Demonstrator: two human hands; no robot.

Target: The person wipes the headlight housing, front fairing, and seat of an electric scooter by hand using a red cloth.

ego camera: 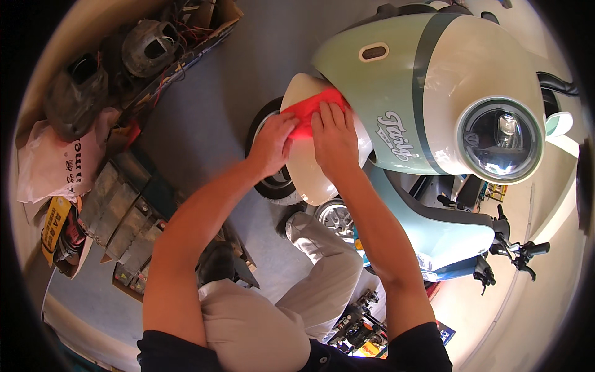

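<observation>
A red cloth [304, 111] lies over the cream front fender [309, 174] of a green and cream scooter. My left hand [273, 142] pinches the cloth's near left edge with bent fingers beside the fender. My right hand [335, 135] rests on the cloth, its fingers stretched flat and slightly apart, with the palm over the fender. Under the fender shows part of the front tyre [269, 193]. The scooter's green front panel [379, 102] rises to the right of my hands, with a round headlight [501, 139] farther right.
A light-blue scooter [446, 232] stands close behind my right forearm. On the left are a box with worn welding masks [151, 49], a pink plastic bag [62, 158] and stacked grey blocks [123, 211]. My knee [325, 260] is bent below the fender.
</observation>
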